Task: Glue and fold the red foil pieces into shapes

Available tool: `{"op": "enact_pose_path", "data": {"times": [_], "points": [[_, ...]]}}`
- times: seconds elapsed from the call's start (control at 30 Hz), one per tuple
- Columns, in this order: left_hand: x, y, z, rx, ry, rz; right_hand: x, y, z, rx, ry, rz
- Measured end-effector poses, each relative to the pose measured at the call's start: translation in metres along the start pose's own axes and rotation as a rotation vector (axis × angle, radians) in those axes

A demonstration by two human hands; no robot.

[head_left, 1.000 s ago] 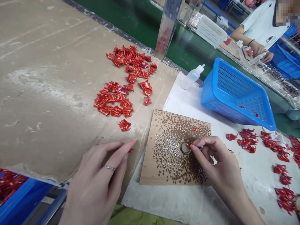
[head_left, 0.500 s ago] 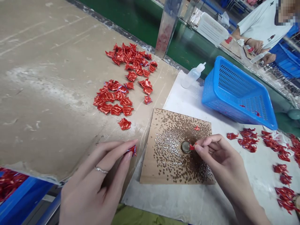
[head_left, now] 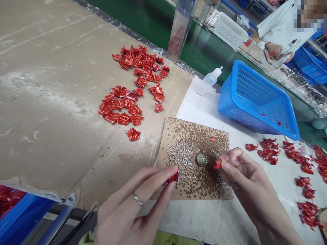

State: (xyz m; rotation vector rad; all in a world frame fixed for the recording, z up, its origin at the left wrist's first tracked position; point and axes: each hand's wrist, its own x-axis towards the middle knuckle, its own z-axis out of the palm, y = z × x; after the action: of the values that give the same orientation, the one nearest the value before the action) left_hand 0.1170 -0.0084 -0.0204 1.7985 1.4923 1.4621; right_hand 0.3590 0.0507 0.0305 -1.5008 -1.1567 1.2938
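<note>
Between thumb and forefinger, my left hand (head_left: 135, 204) pinches a red glossy piece with a blue edge (head_left: 174, 176), held over the left part of a cardboard square (head_left: 163, 149). My right hand (head_left: 245, 173) is closed on a smaller red piece (head_left: 217, 164), with a bit more red showing among its fingers. Dark, shiny spots cover the cardboard. A small round cap (head_left: 201, 159) with pale, wet-looking contents sits on it, just left of my right fingertips. A tiny red piece (head_left: 213, 138) lies near the cardboard's upper right.
Piles of red pieces (head_left: 122, 105) lie on the brown board at left; more red clusters (head_left: 268, 151) lie at right. A squeeze bottle (head_left: 208, 81) stands behind, beside a blue basket (head_left: 258, 102). Across the bench, a person's hands (head_left: 277, 51) work near a white basket (head_left: 230, 30).
My left hand has moved right with its red piece, now over the cardboard. My right hand has drawn its small red piece away from the round cap, slightly rightward.
</note>
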Motion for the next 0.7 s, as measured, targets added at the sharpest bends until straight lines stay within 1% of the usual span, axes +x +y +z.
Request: {"op": "enact_pose_path", "data": {"times": [0.07, 0.13, 0.17, 0.23, 0.3, 0.43, 0.53, 0.63, 0.7], "points": [[0.000, 0.003, 0.002, 0.010, -0.012, -0.016, 0.002, 0.003, 0.004, -0.192, 0.102, -0.204], [0.000, 0.005, 0.003, 0.012, -0.009, -0.007, 0.003, 0.007, 0.009, -0.363, 0.173, -0.379], [0.001, 0.006, 0.003, 0.006, -0.006, -0.001, 0.003, 0.008, 0.011, -0.426, 0.188, -0.434], [0.002, 0.006, 0.003, -0.001, -0.006, -0.007, 0.004, 0.011, 0.015, -0.513, 0.180, -0.484], [0.004, 0.006, 0.002, 0.020, -0.030, -0.042, 0.004, 0.013, 0.017, -0.550, 0.160, -0.495], [0.006, 0.004, 0.002, 0.034, -0.007, -0.009, 0.006, 0.015, 0.017, -0.564, 0.129, -0.486], [0.003, 0.003, 0.002, 0.028, -0.002, -0.017, 0.005, 0.015, 0.016, -0.557, 0.135, -0.471], [-0.001, 0.002, 0.003, 0.013, -0.013, -0.033, 0.003, 0.013, 0.013, -0.506, 0.138, -0.376], [0.000, 0.002, 0.003, 0.008, -0.016, -0.050, 0.001, 0.010, 0.011, -0.413, 0.121, -0.284]]}}
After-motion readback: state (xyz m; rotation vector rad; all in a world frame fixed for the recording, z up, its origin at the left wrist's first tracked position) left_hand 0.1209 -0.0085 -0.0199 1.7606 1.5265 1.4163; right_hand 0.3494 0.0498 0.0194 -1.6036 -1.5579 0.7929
